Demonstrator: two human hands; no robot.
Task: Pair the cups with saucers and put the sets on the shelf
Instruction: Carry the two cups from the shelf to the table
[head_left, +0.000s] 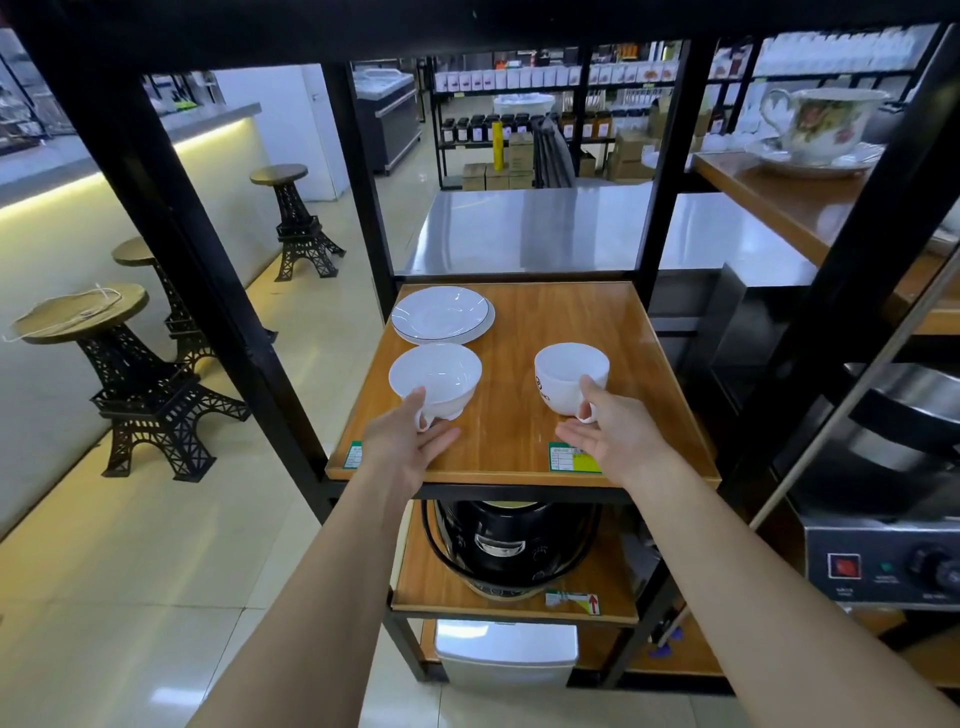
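While your left hand (402, 441) and right hand (618, 434) spread open fingers, holding nothing, near the shelf (524, 457) front edge, two cups (435, 373) stand just beyond, two stacked saucers (441, 314) farther.

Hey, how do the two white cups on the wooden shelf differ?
The left cup is wide, bowl-shaped and plain; the right cup is taller, straighter-sided and carries a dark logo. The left cup sits just in front of the stacked saucers; the right cup stands apart. Both are white, upright and empty.
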